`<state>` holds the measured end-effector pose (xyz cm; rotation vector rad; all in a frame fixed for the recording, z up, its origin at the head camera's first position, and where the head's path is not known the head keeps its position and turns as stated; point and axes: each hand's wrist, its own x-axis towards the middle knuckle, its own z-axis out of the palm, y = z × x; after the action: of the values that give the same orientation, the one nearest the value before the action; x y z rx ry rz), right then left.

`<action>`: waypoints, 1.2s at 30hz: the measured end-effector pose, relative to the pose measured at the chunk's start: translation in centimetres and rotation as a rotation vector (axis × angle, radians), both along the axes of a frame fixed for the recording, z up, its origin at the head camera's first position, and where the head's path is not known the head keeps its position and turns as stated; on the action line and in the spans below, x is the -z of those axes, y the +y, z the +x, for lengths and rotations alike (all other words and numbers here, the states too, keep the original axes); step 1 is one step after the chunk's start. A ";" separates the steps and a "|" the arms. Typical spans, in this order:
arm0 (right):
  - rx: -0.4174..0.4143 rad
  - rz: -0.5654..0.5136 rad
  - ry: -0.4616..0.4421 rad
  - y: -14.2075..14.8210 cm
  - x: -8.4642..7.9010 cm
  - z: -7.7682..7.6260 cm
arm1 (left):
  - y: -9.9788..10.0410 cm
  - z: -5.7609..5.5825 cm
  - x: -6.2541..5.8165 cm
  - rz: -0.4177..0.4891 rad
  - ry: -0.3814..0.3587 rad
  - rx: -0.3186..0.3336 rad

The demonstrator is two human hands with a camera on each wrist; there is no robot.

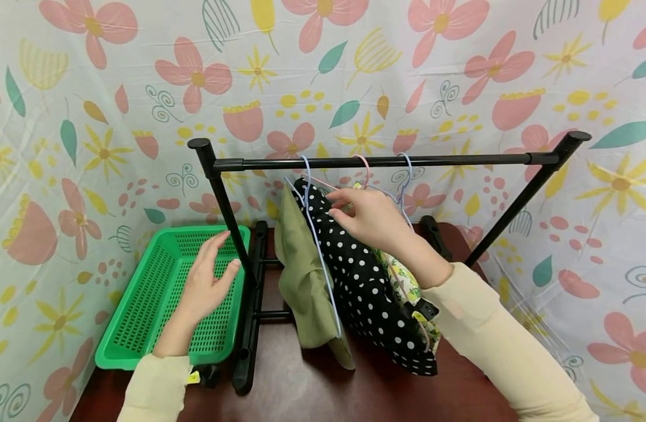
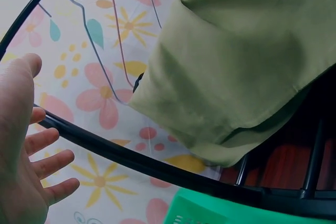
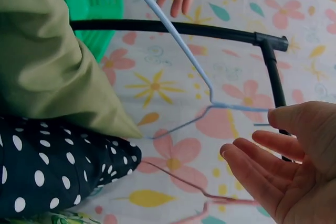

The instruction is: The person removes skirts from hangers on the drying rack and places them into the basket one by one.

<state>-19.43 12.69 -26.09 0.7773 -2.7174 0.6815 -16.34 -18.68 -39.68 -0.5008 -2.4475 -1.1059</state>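
A blue hanger point(image 1: 320, 264) hooks over the black rack bar point(image 1: 449, 160) at the left, with an olive-green garment point(image 1: 301, 275) on it. Beside it, a pink hanger point(image 1: 366, 170) bears a black garment with white polka dots point(image 1: 354, 264). Farther right hangs a floral garment point(image 1: 402, 275) below another blue hanger point(image 1: 405, 176). My right hand point(image 1: 375, 220) is just below the bar, over the polka-dot garment, fingers loosely bent. In the right wrist view its thumb overlaps the end of the blue hanger, apart from the other fingers. My left hand point(image 1: 209, 284) is empty by the rack's left post point(image 1: 225, 205), fingers spread.
A green plastic basket point(image 1: 109, 349) stands left of the rack on the dark red-brown table point(image 1: 386, 398). The rack's left foot point(image 1: 245, 363) lies between basket and garments. A slanted right post point(image 1: 518, 217) rises beside my right forearm. Flower-patterned cloth point(image 1: 386, 88) hangs behind.
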 end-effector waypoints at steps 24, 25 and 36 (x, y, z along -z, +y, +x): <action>0.087 0.034 -0.089 -3.8 1.4 -1.9 | 1.7 -0.5 2.9 0.043 -0.066 -0.024; 0.090 0.037 -0.103 -3.9 1.4 -2.0 | 1.8 -0.4 2.9 0.048 -0.072 -0.023; 0.108 0.061 -0.186 -4.7 1.4 -2.8 | 2.3 -0.4 4.0 0.050 -0.098 -0.015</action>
<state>-22.25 7.97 -27.50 0.6023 -2.9352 0.6817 -16.74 -16.41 -43.64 -0.4211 -2.4956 -1.2083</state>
